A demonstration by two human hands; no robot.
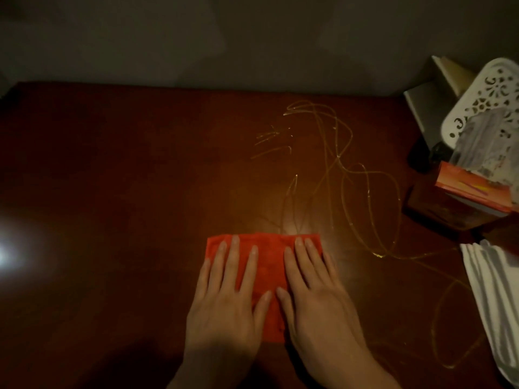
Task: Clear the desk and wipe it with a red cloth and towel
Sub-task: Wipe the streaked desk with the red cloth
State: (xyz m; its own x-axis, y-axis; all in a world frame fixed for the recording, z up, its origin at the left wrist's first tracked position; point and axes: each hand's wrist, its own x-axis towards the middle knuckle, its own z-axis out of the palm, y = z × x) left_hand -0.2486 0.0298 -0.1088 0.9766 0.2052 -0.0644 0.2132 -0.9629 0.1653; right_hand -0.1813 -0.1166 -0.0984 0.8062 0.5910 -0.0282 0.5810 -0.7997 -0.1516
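Red cloth (264,276), folded flat, lies at the near middle of the counter (112,178); from the head view we note the left hand (227,301) and right hand (314,293) pressing it with straight, spread fingers. We judge it soft, light and limp, best driven under flat palms toward the glossy streaks (331,169) beyond, the striped towel (488,287) lying at right.

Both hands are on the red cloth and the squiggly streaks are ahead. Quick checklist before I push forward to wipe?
1. Left hand flat on red cloth: ok.
2. Right hand flat on it too: ok.
3. Cloth lies folded flat on the desk: ok.
4. Glossy streaks wiped: not ok, they lie ahead and to the right.
5. Path to the streaks free of objects: ok.
6. Striped towel ready at the right edge: ok.
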